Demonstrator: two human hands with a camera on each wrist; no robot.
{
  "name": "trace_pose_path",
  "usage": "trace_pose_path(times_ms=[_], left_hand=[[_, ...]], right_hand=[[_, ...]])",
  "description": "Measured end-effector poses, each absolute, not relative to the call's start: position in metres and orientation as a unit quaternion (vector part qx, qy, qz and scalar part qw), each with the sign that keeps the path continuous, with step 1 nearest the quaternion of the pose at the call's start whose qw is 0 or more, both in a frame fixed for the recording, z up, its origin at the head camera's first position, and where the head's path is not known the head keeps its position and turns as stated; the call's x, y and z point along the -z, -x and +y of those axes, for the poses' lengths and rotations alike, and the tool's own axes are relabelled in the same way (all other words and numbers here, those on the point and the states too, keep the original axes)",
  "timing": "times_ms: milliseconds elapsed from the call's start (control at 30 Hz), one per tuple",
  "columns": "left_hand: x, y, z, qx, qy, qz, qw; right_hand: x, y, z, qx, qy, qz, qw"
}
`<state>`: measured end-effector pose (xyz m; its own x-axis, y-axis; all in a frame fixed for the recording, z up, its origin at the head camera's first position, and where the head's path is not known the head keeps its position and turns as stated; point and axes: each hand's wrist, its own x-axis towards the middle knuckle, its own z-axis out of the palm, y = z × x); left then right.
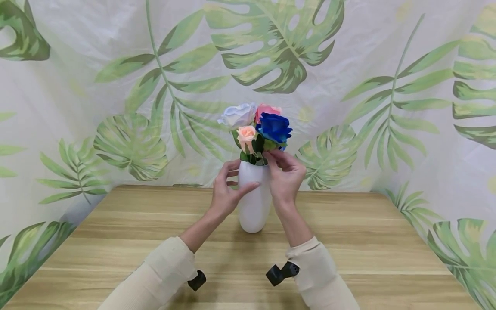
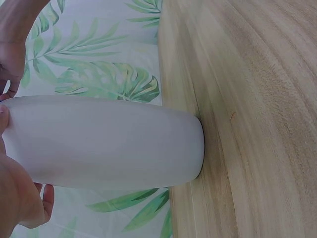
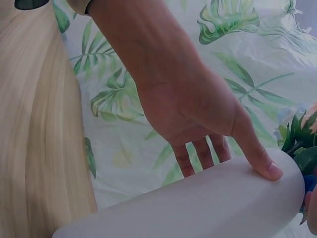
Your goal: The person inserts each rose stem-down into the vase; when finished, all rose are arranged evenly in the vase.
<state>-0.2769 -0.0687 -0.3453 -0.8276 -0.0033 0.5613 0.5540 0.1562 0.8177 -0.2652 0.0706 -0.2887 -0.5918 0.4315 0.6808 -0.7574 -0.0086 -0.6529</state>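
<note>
Spreading out nearest the viewer is a light wooden table [image 1: 348, 258] with long pale grain bands, bare apart from what stands at its middle. Two cream sleeves [image 1: 162, 271] reach over it, each with a small black mount at the wrist. Further in stands a white vase [image 1: 253, 206], upright on the tabletop, smooth and unmarked; no label, brand or writing can be read on it or anywhere else. The left hand [image 1: 224, 191] curls round the vase's upper part, thumb laid across the front and fingers behind it. The right hand [image 1: 284, 176] is at the vase's mouth, its fingers bent among the green leaves at the base of the flowers; whether they pinch a stem cannot be told. Above the rim sit a white rose [image 1: 237, 115], a peach rose [image 1: 246, 136], a pink rose [image 1: 265, 110] and a blue rose [image 1: 274, 127]. Behind the table hangs a white cloth backdrop [image 1: 387, 64] printed with large green tropical leaves, wrapping both sides.
</note>
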Motion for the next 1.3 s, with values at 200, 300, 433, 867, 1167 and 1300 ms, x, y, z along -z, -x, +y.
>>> trace_pose_path(times_ms=[200,300,433,867,1167,1300], left_hand=[[0.345,0.276,-0.069,0.621,0.189,-0.728,0.222],[0.344,0.276,-0.069,0.62,0.189,-0.728,0.222],[0.344,0.277,-0.069,0.619,0.19,-0.728,0.224],[0.344,0.277,-0.069,0.616,0.186,-0.731,0.227],[0.345,0.278,-0.07,0.617,0.185,-0.733,0.219],[0.344,0.277,-0.069,0.613,0.182,-0.737,0.219]], right_hand=[[0.285,0.263,0.07,-0.72,-0.122,-0.556,0.398],[0.282,0.261,0.072,-0.731,-0.108,-0.558,0.378],[0.281,0.259,0.075,-0.73,-0.1,-0.573,0.359],[0.286,0.262,0.079,-0.687,-0.115,-0.614,0.372],[0.291,0.263,0.076,-0.691,-0.116,-0.59,0.401],[0.29,0.263,0.071,-0.732,-0.082,-0.55,0.394]])
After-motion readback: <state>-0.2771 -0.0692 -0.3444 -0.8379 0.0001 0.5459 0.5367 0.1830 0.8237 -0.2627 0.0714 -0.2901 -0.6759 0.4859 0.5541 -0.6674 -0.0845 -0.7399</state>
